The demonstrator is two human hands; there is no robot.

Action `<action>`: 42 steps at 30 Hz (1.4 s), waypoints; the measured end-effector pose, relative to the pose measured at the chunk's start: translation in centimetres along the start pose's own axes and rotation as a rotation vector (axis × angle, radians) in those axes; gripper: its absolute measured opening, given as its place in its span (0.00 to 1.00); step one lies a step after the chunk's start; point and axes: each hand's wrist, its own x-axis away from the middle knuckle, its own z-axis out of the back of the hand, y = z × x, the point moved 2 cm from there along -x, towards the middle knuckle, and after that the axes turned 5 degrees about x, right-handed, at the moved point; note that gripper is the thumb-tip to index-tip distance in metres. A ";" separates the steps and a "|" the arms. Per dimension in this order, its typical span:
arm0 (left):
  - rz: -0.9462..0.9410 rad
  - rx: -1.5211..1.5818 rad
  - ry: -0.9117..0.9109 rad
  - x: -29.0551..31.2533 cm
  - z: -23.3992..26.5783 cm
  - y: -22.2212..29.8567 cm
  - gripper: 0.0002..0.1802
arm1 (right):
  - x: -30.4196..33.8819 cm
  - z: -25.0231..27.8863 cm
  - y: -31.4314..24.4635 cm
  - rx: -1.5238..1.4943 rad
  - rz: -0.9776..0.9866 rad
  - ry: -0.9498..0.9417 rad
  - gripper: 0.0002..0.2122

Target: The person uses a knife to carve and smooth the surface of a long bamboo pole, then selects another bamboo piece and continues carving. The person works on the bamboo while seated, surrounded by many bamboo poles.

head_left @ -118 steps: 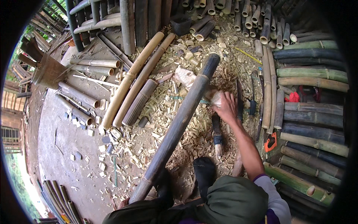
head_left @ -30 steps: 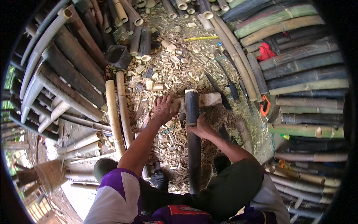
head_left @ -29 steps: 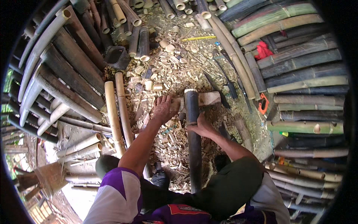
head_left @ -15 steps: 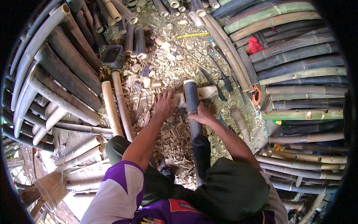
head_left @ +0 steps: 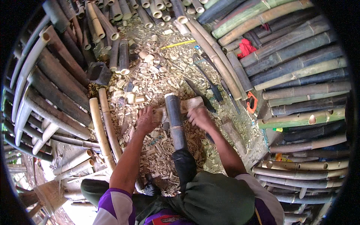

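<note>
A dark bamboo tube (head_left: 173, 112) with a pale cut end lies across a pale wooden block (head_left: 192, 104) on the chip-strewn ground. Its near part runs toward me, where my foot in a dark covering (head_left: 183, 165) rests over it. My left hand (head_left: 147, 119), fingers spread and holding nothing, lies at the block's left end, apart from the tube. To the right of the tube is my right hand (head_left: 200, 118), over the block's right part. Its fingers are loosely bent and apart, slightly blurred, with nothing seen in them. Part of the block is hidden beneath the tube and hands.
Bamboo poles (head_left: 296, 71) are stacked along the right, with an orange-handled tool (head_left: 252, 103) beside them. Dark blades (head_left: 210, 84) and a yellow measuring tape (head_left: 178, 44) lie farther off. More poles (head_left: 56, 71) and a dark container (head_left: 99, 73) stand left.
My right hand has let go of the bamboo tube and moved to its right. The view has shifted, so the tube appears farther left and lower. My left hand stays by the block.
</note>
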 end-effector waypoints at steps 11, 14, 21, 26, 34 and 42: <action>0.001 0.152 0.075 -1.5 -1.5 -0.8 0.45 | -2.8 7.0 8.7 0.894 0.224 0.527 0.22; 0.016 0.180 0.069 -1.2 -1.1 -0.5 0.46 | -3.3 7.3 8.4 0.837 0.195 0.483 0.21; 0.106 0.170 0.054 -0.9 -0.9 -1.1 0.47 | -4.1 6.8 5.9 0.919 0.262 0.447 0.07; 0.106 0.170 0.020 -2.4 -1.8 -1.2 0.48 | -5.5 8.0 7.5 0.860 0.233 0.471 0.12; 0.165 0.161 0.023 -2.1 -1.5 -1.4 0.51 | -3.9 14.3 2.9 0.847 0.253 0.950 0.22; 0.123 0.150 0.050 -2.8 -1.8 -1.7 0.52 | -6.7 22.1 6.4 1.182 -0.263 0.681 0.41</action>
